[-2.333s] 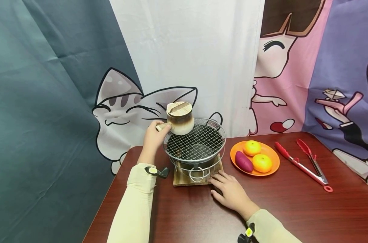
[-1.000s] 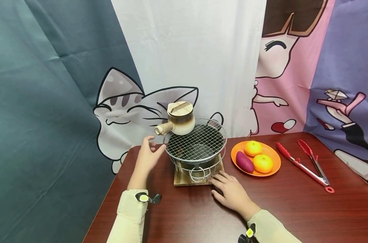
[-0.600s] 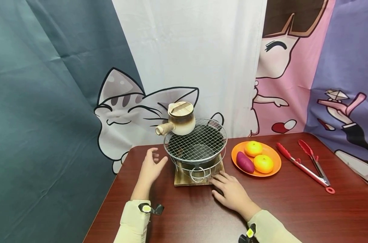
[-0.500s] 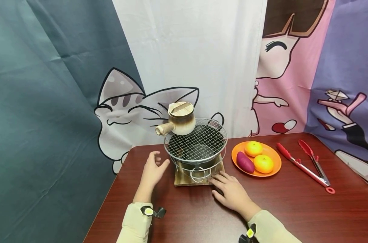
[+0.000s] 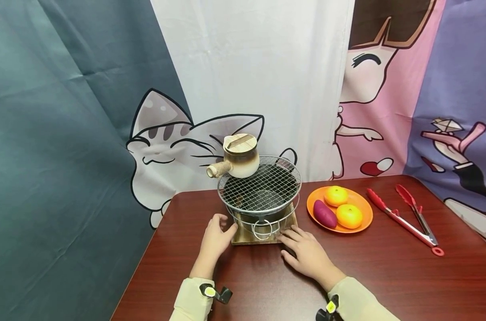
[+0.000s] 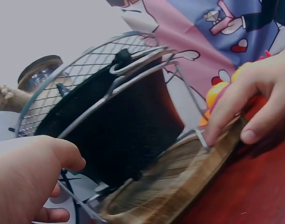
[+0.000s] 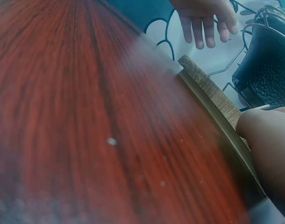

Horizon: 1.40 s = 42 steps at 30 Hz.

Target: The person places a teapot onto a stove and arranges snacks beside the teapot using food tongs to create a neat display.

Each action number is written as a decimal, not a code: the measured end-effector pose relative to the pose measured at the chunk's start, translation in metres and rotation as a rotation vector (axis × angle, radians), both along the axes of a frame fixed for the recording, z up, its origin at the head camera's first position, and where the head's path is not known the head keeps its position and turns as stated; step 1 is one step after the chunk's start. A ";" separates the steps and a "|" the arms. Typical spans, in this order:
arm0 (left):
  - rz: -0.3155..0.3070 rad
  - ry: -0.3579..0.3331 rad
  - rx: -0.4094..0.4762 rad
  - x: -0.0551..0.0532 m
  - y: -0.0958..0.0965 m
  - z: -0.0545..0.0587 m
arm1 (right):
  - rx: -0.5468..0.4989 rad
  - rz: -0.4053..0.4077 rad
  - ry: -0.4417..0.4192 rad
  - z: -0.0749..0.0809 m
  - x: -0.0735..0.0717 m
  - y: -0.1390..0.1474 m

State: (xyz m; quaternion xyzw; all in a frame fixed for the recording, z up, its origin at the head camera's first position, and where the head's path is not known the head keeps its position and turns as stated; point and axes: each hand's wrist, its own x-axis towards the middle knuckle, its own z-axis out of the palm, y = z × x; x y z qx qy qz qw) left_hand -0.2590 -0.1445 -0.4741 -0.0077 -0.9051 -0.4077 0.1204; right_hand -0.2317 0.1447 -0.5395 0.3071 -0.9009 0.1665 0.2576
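Observation:
A side-handled clay teapot (image 5: 243, 164) with a wooden lid stands on the left rear part of the wire mesh (image 5: 263, 189). The mesh covers a round black tabletop stove (image 6: 128, 126) in a wire frame, which rests on a wooden board (image 5: 247, 238). My left hand (image 5: 216, 240) is beside the board's left edge, thumb and fingers apart around nothing, with the thumb tip near the corner. On the other side my right hand (image 5: 307, 256) lies with its fingertips on the board's front right corner, fingers spread and loosely bent.
An orange plate (image 5: 313, 194) to the right holds two mandarins (image 5: 349, 216) and a purple sweet potato (image 5: 324, 214). Beyond it lie red-tipped tongs (image 5: 411, 229), spread apart. A printed curtain (image 5: 267, 67) hangs behind the dark red table (image 5: 267, 285).
My left hand has let go of the teapot's handle and come down, toward me, to the board's left side. The teapot stays on the mesh. My right hand has kept its place.

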 end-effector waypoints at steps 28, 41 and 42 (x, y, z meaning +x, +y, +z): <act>-0.179 0.278 -0.315 0.022 0.055 -0.038 | -0.007 -0.002 0.016 -0.002 -0.002 0.000; -0.219 0.349 -0.508 0.028 0.059 -0.044 | -0.008 -0.001 0.008 -0.002 -0.002 0.001; -0.219 0.362 -0.524 0.028 0.059 -0.045 | -0.007 -0.002 0.009 -0.002 -0.002 0.001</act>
